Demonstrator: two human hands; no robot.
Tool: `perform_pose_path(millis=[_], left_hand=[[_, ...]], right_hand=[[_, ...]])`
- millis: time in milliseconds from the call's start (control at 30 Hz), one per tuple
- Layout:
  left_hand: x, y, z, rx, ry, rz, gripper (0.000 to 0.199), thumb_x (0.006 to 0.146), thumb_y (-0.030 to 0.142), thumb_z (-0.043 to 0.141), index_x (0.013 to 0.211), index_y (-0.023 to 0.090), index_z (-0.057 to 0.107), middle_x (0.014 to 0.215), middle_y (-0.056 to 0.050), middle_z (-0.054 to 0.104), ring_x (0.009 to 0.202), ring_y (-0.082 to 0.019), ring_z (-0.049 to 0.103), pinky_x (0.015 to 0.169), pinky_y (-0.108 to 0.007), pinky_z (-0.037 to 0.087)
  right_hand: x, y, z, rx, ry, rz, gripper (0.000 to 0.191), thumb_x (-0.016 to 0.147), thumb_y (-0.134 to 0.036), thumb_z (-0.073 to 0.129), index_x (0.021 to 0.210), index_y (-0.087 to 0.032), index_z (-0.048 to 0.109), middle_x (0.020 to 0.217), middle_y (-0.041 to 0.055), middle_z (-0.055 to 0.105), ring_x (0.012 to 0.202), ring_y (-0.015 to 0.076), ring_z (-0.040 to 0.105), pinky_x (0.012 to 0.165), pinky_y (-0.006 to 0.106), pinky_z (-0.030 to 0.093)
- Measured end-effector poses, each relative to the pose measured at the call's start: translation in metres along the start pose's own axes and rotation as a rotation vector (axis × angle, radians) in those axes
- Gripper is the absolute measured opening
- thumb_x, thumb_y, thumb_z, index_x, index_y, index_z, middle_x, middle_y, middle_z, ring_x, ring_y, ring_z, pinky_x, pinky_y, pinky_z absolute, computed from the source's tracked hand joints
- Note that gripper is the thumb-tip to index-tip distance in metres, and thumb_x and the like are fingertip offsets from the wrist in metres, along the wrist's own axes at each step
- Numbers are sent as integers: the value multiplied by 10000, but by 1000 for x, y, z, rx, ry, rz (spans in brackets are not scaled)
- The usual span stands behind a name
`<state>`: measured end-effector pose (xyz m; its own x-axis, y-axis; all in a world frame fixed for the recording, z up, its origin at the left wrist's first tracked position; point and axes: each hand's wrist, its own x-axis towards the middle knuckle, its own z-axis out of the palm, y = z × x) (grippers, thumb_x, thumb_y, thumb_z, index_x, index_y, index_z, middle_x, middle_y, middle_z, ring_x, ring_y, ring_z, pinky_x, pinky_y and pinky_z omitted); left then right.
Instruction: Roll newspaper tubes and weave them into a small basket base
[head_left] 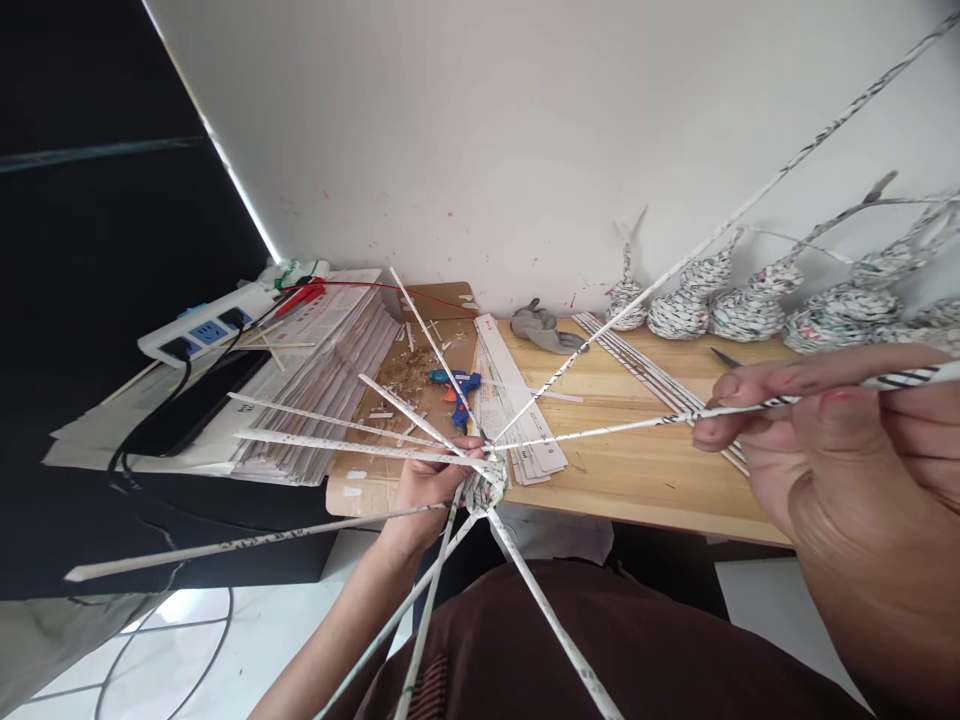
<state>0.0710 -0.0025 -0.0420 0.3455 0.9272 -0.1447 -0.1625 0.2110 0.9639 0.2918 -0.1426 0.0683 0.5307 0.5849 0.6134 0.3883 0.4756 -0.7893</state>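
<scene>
My left hand [431,485] is closed round the left side of a small woven paper piece [489,486], held above my lap near the table's front edge. Many thin rolled-paper strips fan out from the piece in all directions. My right hand [832,440], large at the right, pinches one printed paper strip [622,430] between thumb and fingers; it runs taut from the woven piece to the hand and on past it. Another long strip [697,250] slants up to the top right corner, held by neither hand along its visible length.
On the wooden table [630,480] lie a blue glue gun [457,390], paper strips [517,400], a grey cloth-like item [544,328] and a cardboard sheet [375,430]. Woven gourd shapes [750,312] line the wall. At left are stacked newspapers [330,380], a power strip [210,325] and a phone [199,400].
</scene>
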Motion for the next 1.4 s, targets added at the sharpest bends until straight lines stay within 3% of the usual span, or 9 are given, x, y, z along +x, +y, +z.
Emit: perform_pose_path(millis=[333, 533, 733, 900, 1067, 1400], left_hand=[[-2, 2, 3, 12, 9, 7, 336, 588, 331, 836, 821, 110, 739, 593, -33, 681, 392, -65, 503, 346, -162, 359], [-3, 1, 5, -13, 24, 3, 332, 584, 339, 838, 808, 115, 738, 576, -27, 679, 385, -69, 511, 339, -156, 349], [-5, 5, 7, -25, 32, 16, 303, 572, 322, 846, 783, 132, 742, 596, -21, 696, 396, -67, 524, 355, -156, 375], [-3, 6, 5, 70, 40, 59, 284, 553, 301, 854, 764, 139, 756, 678, -49, 734, 496, -104, 602, 443, -184, 452], [-2, 2, 6, 111, 9, 77, 271, 580, 326, 836, 774, 153, 764, 662, -47, 734, 510, -125, 622, 473, -207, 474], [-2, 4, 8, 115, 23, 101, 261, 571, 324, 840, 761, 160, 768, 678, -53, 740, 543, -131, 635, 508, -212, 497]], right_hand=[[-2, 9, 3, 78, -27, -91, 154, 897, -152, 558, 865, -183, 705, 825, 76, 649, 709, 225, 679, 498, 386, 591], [-7, 13, 6, 64, -89, -84, 166, 897, -116, 541, 921, -155, 700, 881, 86, 666, 731, 227, 685, 571, 405, 581], [-15, 23, 9, -229, -286, -39, 124, 871, -157, 604, 933, -218, 694, 923, 18, 697, 752, 131, 673, 681, 259, 557], [-17, 25, 11, -358, -408, -59, 106, 865, -189, 615, 886, -243, 704, 857, -17, 718, 749, 121, 682, 722, 222, 543], [-18, 21, 16, -345, -394, -69, 115, 870, -183, 602, 869, -237, 703, 832, -8, 723, 717, 124, 688, 686, 214, 553], [-31, 36, 27, -224, -397, -85, 150, 838, -122, 634, 932, -221, 698, 874, 10, 740, 779, 142, 704, 723, 236, 571]])
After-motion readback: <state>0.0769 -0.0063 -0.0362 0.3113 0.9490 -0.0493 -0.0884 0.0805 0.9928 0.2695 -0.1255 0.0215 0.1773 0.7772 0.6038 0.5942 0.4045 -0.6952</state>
